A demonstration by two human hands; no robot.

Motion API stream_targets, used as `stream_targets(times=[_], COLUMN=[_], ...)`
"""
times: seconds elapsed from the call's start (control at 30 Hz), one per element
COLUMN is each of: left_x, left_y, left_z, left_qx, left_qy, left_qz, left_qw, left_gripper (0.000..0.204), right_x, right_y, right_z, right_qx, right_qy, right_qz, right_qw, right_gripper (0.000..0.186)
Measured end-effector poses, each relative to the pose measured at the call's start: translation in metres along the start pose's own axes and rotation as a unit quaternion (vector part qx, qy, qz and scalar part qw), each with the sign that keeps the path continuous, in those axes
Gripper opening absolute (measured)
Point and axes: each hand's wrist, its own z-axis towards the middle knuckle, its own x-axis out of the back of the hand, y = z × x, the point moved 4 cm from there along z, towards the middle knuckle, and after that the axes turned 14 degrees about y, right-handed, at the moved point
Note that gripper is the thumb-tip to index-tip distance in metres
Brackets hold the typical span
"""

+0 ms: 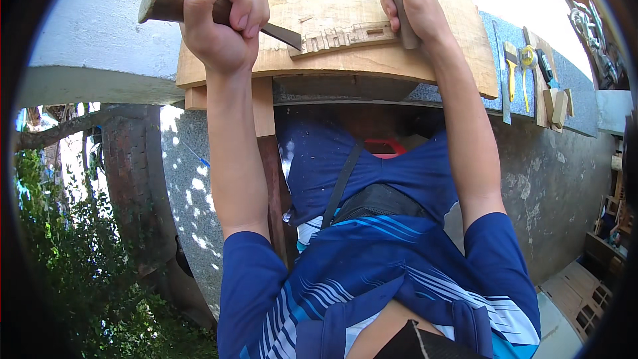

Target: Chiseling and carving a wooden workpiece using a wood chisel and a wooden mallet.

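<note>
My left hand is closed round the wooden handle of a chisel, whose metal blade slants down to the left end of a carved wooden strip with a row of notches cut in it. My right hand is closed on a long greyish-brown bar, probably wood, held upright near the strip's right end. The strip lies on a thick pale wooden board, which has shavings along its far part.
On the grey slab at the right lie a metal ruler, yellow-handled tool, tape measure, dark tool and small wood blocks. A white ledge is at the left, above foliage. My lap is below the board.
</note>
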Motion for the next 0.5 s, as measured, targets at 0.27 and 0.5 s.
stream_targets(times=[0.27,0.5], left_x=[-0.014,-0.014], left_y=[0.003,0.003], left_z=[-0.02,-0.006], left_qx=[-0.043,0.013], left_qy=[0.037,0.028], left_qz=[0.036,0.092], left_qw=[0.998,0.995], left_gripper=[0.028,0.023], right_x=[0.004,0.0], right_y=[0.004,-0.004], right_z=[0.006,0.0], right_qx=[0.018,0.042], right_qy=[-0.015,-0.046], right_qz=[0.012,-0.02], right_qw=[1.0,0.998], right_gripper=[0.044,0.046])
